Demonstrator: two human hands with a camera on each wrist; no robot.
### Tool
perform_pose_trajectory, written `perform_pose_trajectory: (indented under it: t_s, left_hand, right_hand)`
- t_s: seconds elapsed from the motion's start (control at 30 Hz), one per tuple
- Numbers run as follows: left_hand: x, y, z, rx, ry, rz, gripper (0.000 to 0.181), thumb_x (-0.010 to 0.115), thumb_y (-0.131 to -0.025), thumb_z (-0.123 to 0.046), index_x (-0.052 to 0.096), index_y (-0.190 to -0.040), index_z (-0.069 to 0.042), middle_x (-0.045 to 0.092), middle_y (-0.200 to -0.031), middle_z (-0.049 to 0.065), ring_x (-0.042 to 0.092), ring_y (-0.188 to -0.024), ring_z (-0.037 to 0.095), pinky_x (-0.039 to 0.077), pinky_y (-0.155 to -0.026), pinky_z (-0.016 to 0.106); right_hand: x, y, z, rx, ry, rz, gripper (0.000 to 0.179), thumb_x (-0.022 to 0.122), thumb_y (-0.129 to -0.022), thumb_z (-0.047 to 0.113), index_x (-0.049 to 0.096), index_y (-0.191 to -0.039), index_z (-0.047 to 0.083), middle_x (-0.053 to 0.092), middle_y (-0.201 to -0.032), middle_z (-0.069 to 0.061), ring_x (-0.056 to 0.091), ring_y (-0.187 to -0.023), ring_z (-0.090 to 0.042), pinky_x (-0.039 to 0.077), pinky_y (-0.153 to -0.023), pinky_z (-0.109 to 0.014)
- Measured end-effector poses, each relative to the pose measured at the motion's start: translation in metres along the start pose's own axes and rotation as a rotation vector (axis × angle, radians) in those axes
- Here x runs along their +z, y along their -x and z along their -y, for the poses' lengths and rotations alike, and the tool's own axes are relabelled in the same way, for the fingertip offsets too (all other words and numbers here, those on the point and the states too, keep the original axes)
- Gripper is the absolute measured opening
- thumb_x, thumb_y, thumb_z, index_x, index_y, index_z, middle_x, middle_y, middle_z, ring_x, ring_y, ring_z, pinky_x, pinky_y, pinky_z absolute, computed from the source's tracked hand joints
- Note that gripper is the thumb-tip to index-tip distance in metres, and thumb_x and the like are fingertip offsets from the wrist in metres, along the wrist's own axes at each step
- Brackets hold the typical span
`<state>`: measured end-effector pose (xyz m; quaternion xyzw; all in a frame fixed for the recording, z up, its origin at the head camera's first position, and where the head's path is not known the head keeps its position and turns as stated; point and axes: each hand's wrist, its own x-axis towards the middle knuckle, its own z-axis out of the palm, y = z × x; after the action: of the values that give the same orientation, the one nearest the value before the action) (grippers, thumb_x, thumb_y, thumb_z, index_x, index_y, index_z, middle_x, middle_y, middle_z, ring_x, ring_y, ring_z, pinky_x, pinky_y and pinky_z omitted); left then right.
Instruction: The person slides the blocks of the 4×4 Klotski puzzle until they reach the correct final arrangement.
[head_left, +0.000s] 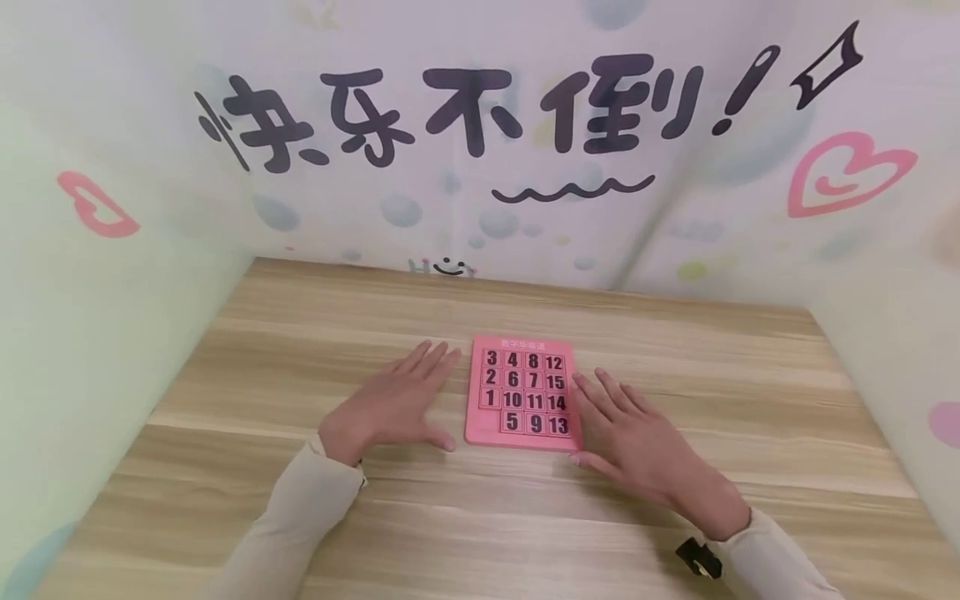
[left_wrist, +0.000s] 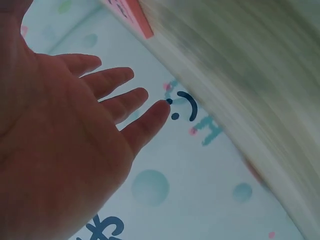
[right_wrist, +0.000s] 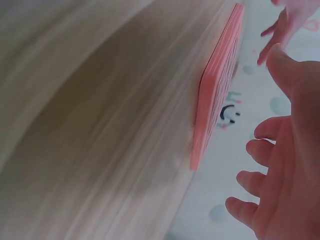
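Left wrist view crops the pink puzzle; left grip and right grip are relaxed, empty.

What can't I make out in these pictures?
Board numbers: right wrist view, too edge-on to read.
Most of the board: left wrist view, cut off by the top edge.
Table under the board: head view, hidden by the board.
Left sleeve: head view, cut off by the bottom edge.
Black item by the right sleeve: head view, too small and blurred to identify.
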<state>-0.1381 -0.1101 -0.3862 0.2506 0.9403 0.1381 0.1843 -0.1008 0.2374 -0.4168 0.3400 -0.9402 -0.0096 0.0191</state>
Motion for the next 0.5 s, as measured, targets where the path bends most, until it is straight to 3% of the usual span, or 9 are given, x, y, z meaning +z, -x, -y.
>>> perform_pose_trajectory:
  t_s: [0.3,0.5]
  left_hand:
    - [0.013,-0.028,-0.010,-0.009,0.064,0.060,0.127,0.086,-0.072,-0.045,0.000,-0.160,-0.011,-0.002,-0.167,0.011,-0.004,-0.154,0.030,0.007,-0.125,0.044]
    - [0.018,-0.037,-0.012,-0.040,0.160,0.121,0.129,0.088,-0.071,-0.035,-0.003,-0.159,-0.009,-0.005,-0.167,0.011,-0.009,-0.153,0.029,0.001,-0.125,0.042]
  right_hand:
    - [-0.004,-0.012,0.021,-0.041,-0.016,0.014,0.080,0.053,-0.094,0.061,0.039,-0.152,0.008,0.033,-0.160,-0.012,0.024,-0.149,-0.038,0.025,-0.119,-0.055]
    - [-0.001,-0.023,0.038,-0.091,-0.034,0.037,0.079,0.048,-0.095,0.064,0.039,-0.152,0.010,0.033,-0.160,-0.010,0.023,-0.150,-0.036,0.022,-0.121,-0.054]
